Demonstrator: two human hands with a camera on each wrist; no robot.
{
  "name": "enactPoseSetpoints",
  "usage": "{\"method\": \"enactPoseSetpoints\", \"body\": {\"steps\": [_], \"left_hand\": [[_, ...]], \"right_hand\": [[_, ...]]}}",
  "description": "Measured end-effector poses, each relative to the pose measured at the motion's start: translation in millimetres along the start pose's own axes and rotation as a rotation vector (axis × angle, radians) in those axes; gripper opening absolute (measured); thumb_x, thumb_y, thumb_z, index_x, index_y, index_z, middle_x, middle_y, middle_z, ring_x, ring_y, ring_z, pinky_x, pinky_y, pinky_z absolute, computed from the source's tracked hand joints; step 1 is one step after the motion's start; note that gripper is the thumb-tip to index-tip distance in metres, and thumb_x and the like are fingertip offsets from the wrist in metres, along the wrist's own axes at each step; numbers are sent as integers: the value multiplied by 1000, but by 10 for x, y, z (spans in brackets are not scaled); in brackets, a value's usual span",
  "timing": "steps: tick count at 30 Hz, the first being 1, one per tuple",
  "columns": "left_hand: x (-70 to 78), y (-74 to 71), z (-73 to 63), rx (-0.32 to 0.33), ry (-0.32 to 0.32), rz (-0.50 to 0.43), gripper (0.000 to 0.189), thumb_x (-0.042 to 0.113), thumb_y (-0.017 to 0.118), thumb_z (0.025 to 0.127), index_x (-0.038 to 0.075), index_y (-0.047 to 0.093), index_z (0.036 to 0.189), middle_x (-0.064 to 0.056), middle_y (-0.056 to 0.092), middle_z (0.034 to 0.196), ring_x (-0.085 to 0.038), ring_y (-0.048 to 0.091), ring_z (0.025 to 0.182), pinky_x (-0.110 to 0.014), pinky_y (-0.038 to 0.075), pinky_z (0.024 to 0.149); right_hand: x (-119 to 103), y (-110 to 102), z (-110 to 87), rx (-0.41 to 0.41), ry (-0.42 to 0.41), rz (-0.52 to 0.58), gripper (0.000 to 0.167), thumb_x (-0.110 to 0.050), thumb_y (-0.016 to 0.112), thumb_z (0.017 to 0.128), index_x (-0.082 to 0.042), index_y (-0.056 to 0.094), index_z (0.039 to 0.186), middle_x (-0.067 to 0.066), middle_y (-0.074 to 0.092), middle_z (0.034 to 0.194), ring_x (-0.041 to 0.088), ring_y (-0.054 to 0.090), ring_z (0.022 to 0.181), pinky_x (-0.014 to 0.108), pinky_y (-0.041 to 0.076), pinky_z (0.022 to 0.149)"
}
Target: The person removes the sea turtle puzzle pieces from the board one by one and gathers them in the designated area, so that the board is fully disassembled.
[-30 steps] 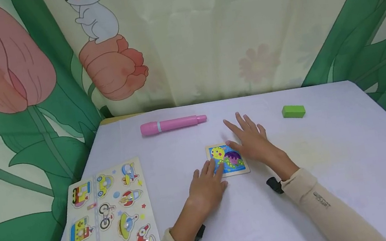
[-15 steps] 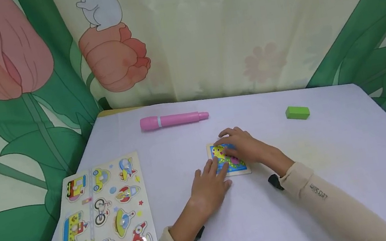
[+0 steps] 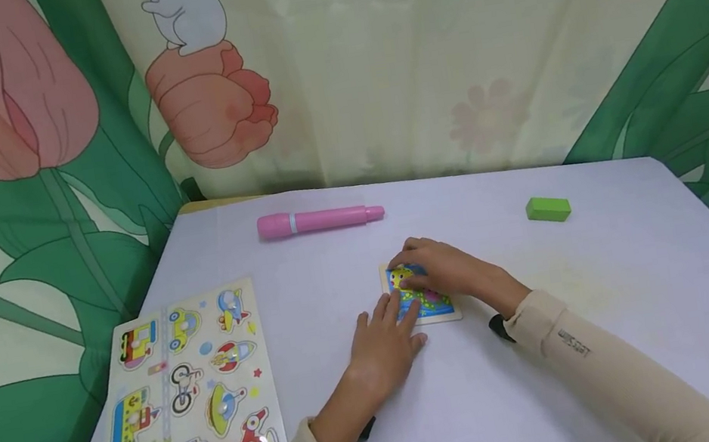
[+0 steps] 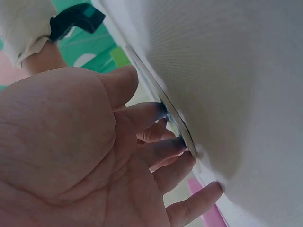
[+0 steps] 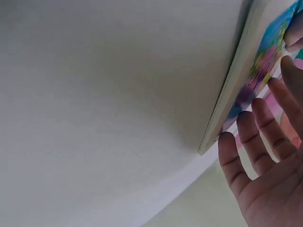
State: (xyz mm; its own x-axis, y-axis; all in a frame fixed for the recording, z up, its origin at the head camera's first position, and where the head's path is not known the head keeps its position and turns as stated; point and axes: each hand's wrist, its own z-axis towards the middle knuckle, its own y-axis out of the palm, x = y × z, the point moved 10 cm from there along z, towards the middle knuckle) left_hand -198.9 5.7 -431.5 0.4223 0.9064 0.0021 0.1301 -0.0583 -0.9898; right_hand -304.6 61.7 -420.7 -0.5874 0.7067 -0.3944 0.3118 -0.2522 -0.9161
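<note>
The little picture puzzle (image 3: 432, 307) lies flat on the white desk (image 3: 464, 403), between the two hands. In the head view it looks like thin wood, so I'd guess it is light and stiff — not a thing that bends. The bright picture may be a bit slippery, and if it has loose bits, they could tip out. I'd hold it by its pale edges, one side and the other. The fingers of the left hand (image 3: 379, 349) are spread and nearly straight, with some tips on the near left part. The fingers of the right hand (image 3: 446, 268) bend over the top and hide much of the picture; a yellow face peeks out. A big board of cars and planes (image 3: 202, 416) is cut off at the bottom.

In the left wrist view, the puzzle is almost edge-on, so its picture hardly shows. Left fingertips touch its edge.

In the right wrist view, the pale edge is easy to see, but the picture is blurry and one end runs out of sight. The right fingers sit along the picture side — I can't tell if they pinch or only touch.
</note>
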Motion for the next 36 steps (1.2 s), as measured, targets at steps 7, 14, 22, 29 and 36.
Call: {"method": "enactPoseSetpoints", "body": {"steps": [7,14,22,29,36], "left_hand": [[-3,10,-6,11,-11,5,55,44,49,108,21,43,158,-9,38,162,-26,37,147,-48,43,109],[5,6,-16,8,-14,19,56,45,50,107,21,43,158,-10,37,163,-26,36,148,-47,42,110],[9,19,-17,8,-22,27,57,46,50,107,23,42,158,-9,36,163,-25,36,148,-46,42,109],[14,30,-8,-10,-24,15,58,46,50,107,23,40,159,-9,36,163,-25,35,149,-47,41,111],[8,24,-18,-25,-31,25,59,46,50,107,24,39,160,-9,33,165,-25,33,150,-47,40,111]], "right_hand": [[-3,30,111,-38,31,11,34,-23,77,95,-13,71,127,3,63,113,18,61,96,42,54,93],[-13,69,151,-110,23,94,33,-16,74,97,-7,67,128,4,60,106,20,57,93,39,51,93],[-32,90,188,-169,4,162,30,-11,71,99,-4,62,126,6,56,108,22,54,101,39,48,97],[-20,87,195,-188,-13,197,29,-9,70,98,-3,59,125,7,54,113,23,52,107,43,45,103],[-9,59,183,-146,-13,259,27,-9,71,97,-5,56,120,9,57,116,25,53,104,43,47,99]]}}
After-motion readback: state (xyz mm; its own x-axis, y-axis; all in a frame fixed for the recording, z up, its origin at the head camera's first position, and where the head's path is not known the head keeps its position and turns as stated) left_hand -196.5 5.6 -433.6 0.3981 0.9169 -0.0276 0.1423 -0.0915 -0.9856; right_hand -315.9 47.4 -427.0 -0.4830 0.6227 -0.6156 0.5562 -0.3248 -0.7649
